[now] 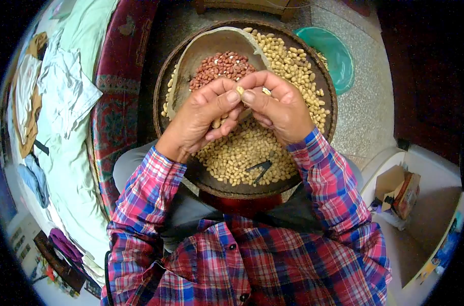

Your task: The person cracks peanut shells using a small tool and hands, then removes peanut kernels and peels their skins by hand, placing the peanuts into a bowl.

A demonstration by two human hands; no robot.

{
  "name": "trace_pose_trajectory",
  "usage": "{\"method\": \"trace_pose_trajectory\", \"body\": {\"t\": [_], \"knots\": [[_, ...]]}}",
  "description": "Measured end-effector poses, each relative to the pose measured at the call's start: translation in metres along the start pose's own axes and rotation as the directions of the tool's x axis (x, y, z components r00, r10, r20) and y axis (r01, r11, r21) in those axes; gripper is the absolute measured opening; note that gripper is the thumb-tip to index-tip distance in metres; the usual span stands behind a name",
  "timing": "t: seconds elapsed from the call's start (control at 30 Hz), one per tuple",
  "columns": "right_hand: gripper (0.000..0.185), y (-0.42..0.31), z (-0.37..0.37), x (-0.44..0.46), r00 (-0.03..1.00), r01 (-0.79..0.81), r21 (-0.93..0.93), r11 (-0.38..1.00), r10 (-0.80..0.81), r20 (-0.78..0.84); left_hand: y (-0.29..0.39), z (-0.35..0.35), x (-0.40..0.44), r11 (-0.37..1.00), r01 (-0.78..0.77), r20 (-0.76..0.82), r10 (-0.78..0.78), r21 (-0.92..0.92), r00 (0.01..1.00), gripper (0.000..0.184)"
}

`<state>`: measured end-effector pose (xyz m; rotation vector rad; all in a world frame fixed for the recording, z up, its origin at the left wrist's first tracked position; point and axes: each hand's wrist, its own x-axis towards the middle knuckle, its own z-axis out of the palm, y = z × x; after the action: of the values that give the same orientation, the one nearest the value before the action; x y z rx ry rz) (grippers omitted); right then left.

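Note:
Over a round tray (158,92), both hands meet with thumbs and fingertips pinched together. Between the thumb tips is a peanut (240,90). My left hand (204,115) is closed, and a few more unshelled peanuts (219,121) show in its curled fingers. My right hand (280,104) pinches the same peanut from the other side, and a pale bit of shell (266,91) shows by its index finger. Just beyond, a scoop-shaped container (188,61) holds red shelled peanut kernels (221,67). Unshelled peanuts (237,153) cover much of the tray, with a small black plier-like tool (259,171) lying on them.
A green basin (339,56) with some peanuts stands on the floor beyond the tray's right side. At left is a bed (71,158) with clothes (68,86) on it. A white bin (420,234) holding a cardboard box (390,181) is at lower right.

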<state>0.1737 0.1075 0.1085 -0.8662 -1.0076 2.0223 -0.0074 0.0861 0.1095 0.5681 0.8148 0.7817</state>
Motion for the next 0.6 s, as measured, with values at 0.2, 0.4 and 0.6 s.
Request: {"method": "trace_pose_trajectory", "body": {"t": [0.2,0.4,0.6], "knots": [[0.022,-0.001,-0.001,0.000,1.000,-0.002,-0.066,0.998,0.004,0.020,0.001,0.004,-0.002,0.999,0.022,-0.020,-0.021,0.025,1.000,0.019],[0.020,0.005,-0.003,-0.001,1.000,0.009,-0.010,1.000,-0.009,0.004,-0.008,0.000,0.001,1.000,-0.029,0.000,0.029,-0.010,1.000,0.019],[0.020,0.005,0.000,0.000,0.996,-0.085,0.122,0.989,0.086,-0.003,-0.013,-0.002,0.004,0.996,-0.052,-0.006,0.052,-0.077,0.999,0.017]]}}
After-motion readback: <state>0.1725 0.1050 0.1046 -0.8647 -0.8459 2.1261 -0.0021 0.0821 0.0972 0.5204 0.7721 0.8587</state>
